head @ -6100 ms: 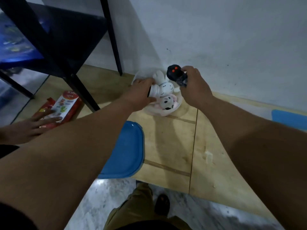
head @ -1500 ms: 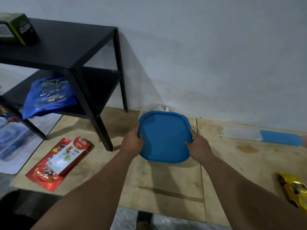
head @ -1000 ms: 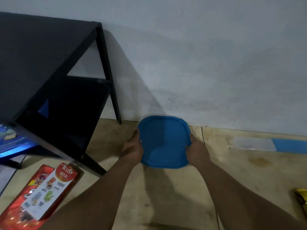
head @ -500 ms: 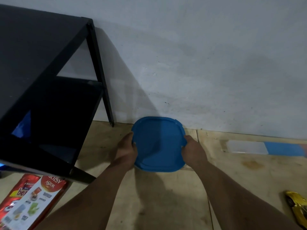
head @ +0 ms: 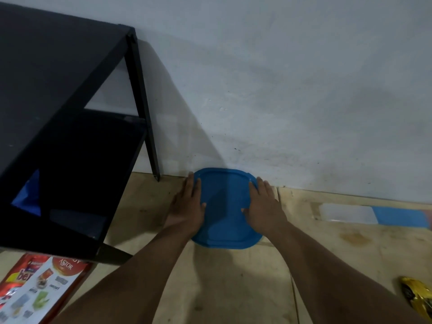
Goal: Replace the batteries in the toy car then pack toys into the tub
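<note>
Both hands flat on rounded-square blue plastic lid — against wall.
Left hand, right hand: fingers spread wide, pressing opposite lid edges.

One blue lid, two hands, one black shelf, one gold toy car, seemingly one snack packet.

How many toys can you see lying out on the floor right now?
1: a yellow toy car at the right edge, partly cut off by the frame. Any other toys would be hidden under the blue lid that both hands press down by the wall.
</note>
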